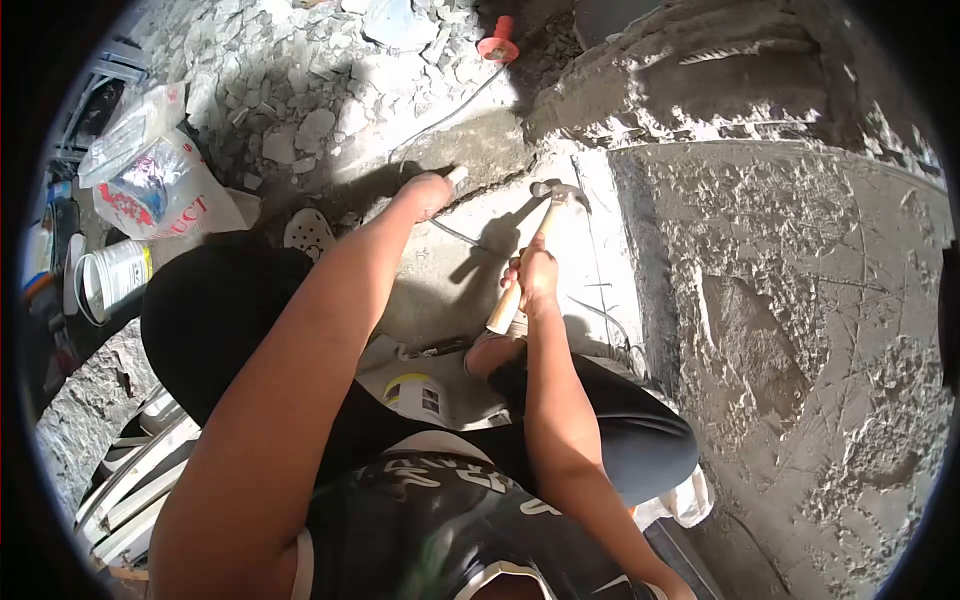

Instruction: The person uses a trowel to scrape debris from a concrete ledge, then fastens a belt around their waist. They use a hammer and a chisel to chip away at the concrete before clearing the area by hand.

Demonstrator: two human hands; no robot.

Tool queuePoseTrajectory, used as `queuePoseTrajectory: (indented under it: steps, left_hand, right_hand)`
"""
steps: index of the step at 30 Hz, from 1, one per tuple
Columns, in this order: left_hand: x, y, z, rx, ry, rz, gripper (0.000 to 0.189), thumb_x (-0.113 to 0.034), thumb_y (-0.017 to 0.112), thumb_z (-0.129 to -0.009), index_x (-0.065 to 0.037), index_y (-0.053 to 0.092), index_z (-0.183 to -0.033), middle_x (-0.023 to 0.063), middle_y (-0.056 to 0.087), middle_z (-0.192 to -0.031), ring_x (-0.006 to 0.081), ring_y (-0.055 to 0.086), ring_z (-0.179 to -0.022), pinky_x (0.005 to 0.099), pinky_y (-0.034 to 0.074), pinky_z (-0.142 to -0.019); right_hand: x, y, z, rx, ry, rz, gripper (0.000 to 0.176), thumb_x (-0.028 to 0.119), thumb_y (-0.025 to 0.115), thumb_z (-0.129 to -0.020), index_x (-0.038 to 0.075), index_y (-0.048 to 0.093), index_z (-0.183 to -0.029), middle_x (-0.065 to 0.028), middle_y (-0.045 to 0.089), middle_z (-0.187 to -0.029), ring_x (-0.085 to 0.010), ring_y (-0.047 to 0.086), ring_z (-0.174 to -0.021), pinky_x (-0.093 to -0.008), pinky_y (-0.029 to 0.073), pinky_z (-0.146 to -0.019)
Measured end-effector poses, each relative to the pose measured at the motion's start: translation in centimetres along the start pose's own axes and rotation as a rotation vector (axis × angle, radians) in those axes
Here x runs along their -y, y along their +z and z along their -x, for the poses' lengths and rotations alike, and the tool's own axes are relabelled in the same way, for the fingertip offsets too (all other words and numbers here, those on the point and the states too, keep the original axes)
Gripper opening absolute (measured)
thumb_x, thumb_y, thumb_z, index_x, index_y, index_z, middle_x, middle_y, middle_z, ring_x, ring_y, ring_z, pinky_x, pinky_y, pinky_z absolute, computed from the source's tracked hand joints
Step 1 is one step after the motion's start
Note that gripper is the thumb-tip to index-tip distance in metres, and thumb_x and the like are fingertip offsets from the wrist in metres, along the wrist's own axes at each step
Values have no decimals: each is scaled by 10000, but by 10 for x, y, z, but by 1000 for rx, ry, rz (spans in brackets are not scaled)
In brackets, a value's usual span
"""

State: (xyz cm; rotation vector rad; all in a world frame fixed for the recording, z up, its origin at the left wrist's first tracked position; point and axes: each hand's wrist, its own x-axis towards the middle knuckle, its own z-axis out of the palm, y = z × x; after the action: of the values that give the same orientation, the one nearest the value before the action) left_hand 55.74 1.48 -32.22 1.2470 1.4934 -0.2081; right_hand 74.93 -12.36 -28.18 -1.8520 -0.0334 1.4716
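My right hand is wrapped round the pale wooden handle of a claw hammer. The hammer's metal head points away from me, over the sunlit concrete floor, where its shadow falls. My left hand is closed at the edge of the broken concrete, left of the hammer head and apart from it. A small pale end sticks out beside its fingers; what it belongs to is hidden. A dark crack runs between the left hand and the hammer head.
Broken rubble covers the far left. A red flanged piece lies at the back, near a thin cable. Rough plastered wall rises on the right. A plastic bag and white bucket stand left; another tub sits between my legs.
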Motion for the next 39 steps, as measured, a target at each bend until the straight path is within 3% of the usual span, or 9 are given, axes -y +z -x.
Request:
queuePoseTrajectory:
  steps: [9, 12, 15, 18, 22, 26, 30, 32, 39]
  left_hand:
    - [-44, 19, -23, 62, 158, 61, 596, -503, 487, -988, 27, 602, -740, 112, 580, -618, 231, 562, -507, 407, 490, -560]
    - [-46, 19, -26, 13, 163, -4, 583, -502, 480, -989, 45, 654, -882, 178, 673, -815, 306, 665, -759, 423, 521, -767]
    - [-25, 31, -54, 24, 133, -265, 571, -474, 485, -988, 8, 581, -1279, 223, 537, -1370, 349, 502, -1288, 412, 407, -1053]
    - [-9, 38, -64, -32, 108, -331, 573, -477, 492, -986, 2, 569, -1292, 217, 533, -1379, 346, 486, -1304, 411, 394, -1064]
    - [-10, -8, -40, 90, -10, -295, 547, -465, 569, -945, 69, 677, -903, 163, 646, -663, 276, 605, -531, 401, 496, -550]
    - [-21, -36, -26, -11, -19, -478, 535, -461, 601, -931, 48, 641, -769, 137, 582, -563, 260, 568, -470, 410, 477, -491]
    - [-38, -36, -19, 78, 45, -164, 391, -381, 562, -969, -7, 626, -1064, 86, 580, -729, 192, 575, -594, 353, 530, -580]
    - [-35, -14, -30, 324, 50, 424, 344, -399, 533, -1000, -59, 564, -1038, 46, 523, -729, 137, 513, -526, 312, 465, -456]
    - [-30, 30, -43, 287, 35, 506, 397, -490, 455, -1018, -101, 529, -1048, -14, 416, -735, 87, 313, -528, 252, 296, -440]
  right_hand:
    - [16, -13, 14, 16, 45, 62, 456, 454, 393, -1040, 44, 429, -843, -58, 426, -630, -159, 413, -426, -332, 393, -368]
    - [28, -32, 13, 87, 147, -25, 442, 457, 403, -1037, 59, 444, -847, -41, 413, -627, -135, 372, -436, -309, 355, -388]
    - [29, -40, 5, 100, 173, -12, 417, 430, 384, -1045, 52, 432, -877, -44, 412, -603, -138, 370, -406, -309, 365, -363]
    - [31, -41, 7, 96, 158, 4, 420, 429, 386, -1045, 49, 434, -873, -44, 413, -602, -135, 372, -406, -308, 365, -361]
    - [34, -40, 9, 77, 133, 69, 430, 429, 384, -1046, 47, 440, -855, -48, 417, -598, -134, 376, -405, -310, 367, -359]
    - [28, -41, 8, 92, 163, -11, 441, 421, 375, -1050, 49, 449, -824, -47, 425, -591, -136, 386, -401, -309, 372, -354]
    - [12, -35, 7, 87, 68, 38, 458, 472, 421, -1029, 27, 448, -921, -56, 436, -631, -144, 392, -418, -316, 371, -366]
    - [4, -28, 7, 1, 28, 82, 456, 423, 403, -1045, 19, 488, -849, -64, 485, -581, -156, 444, -390, -316, 392, -329]
    - [3, -29, 2, 13, 37, 155, 451, 457, 424, -1034, 44, 441, -853, -41, 429, -596, -147, 404, -404, -314, 373, -353]
